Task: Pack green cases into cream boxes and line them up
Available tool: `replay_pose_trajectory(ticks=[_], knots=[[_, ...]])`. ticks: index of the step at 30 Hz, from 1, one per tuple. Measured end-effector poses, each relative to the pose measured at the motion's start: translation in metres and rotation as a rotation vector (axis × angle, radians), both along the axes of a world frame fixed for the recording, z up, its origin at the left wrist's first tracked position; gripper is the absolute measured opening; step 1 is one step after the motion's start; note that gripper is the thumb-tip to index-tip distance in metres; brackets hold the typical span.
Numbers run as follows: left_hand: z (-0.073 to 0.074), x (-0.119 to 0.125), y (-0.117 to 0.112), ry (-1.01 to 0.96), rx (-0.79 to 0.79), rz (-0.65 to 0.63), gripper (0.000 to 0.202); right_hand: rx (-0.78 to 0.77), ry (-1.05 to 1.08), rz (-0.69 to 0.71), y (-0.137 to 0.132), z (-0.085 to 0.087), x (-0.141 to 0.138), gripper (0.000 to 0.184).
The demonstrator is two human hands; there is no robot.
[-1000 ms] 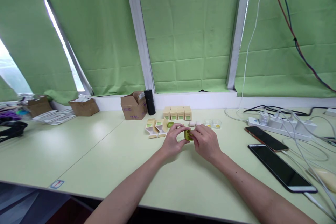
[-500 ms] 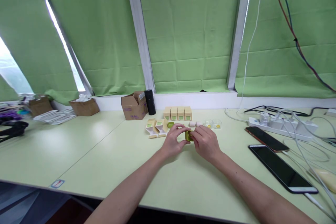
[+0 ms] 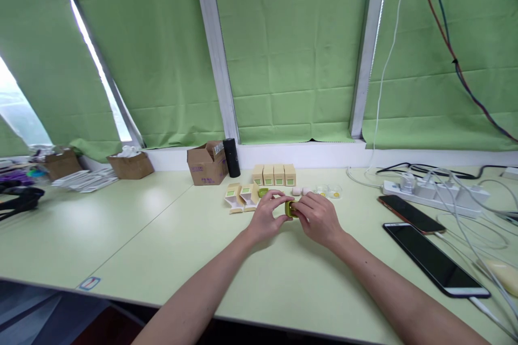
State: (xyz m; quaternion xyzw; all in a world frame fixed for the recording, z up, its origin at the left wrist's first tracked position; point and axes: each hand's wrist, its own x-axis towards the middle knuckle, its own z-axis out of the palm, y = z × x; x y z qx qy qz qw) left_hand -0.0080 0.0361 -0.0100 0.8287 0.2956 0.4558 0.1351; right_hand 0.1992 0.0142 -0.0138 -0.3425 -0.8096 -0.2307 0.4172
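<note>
My left hand grips a small olive-green case between thumb and fingers, just above the table. On its right side, my right hand is closed, with the fingertips at the case's opening; whatever they pinch is hidden. Behind my left hand sits a second green case, partly covered. Two opened cardboard boxes lie to its left. Past my right hand are small pale pink pieces and clear round containers with something yellow inside.
A row of several small closed boxes stands behind my hands. Farther left are a brown carton and a black cylinder. To the right lie two phones, a white power strip and tangled cables.
My right hand's fingers have shifted very slightly at the green case. Otherwise, both hands and the things on the table look the same.
</note>
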Motion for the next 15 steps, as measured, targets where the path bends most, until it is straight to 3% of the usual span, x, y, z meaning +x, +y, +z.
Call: replay_pose_trajectory(ticks=[7, 10, 15], knots=[[-0.001, -0.007, 0.006, -0.005, 0.019, 0.093, 0.050, -0.072, 0.034, 0.034, -0.009, 0.004, 0.002, 0.045], [-0.003, -0.007, 0.007, 0.014, 0.052, 0.086, 0.050, -0.119, 0.016, 0.036, -0.007, -0.001, -0.002, 0.059], [0.000, -0.002, 0.001, 0.002, 0.060, 0.044, 0.061, -0.176, 0.126, 0.099, 0.000, -0.011, -0.003, 0.064]])
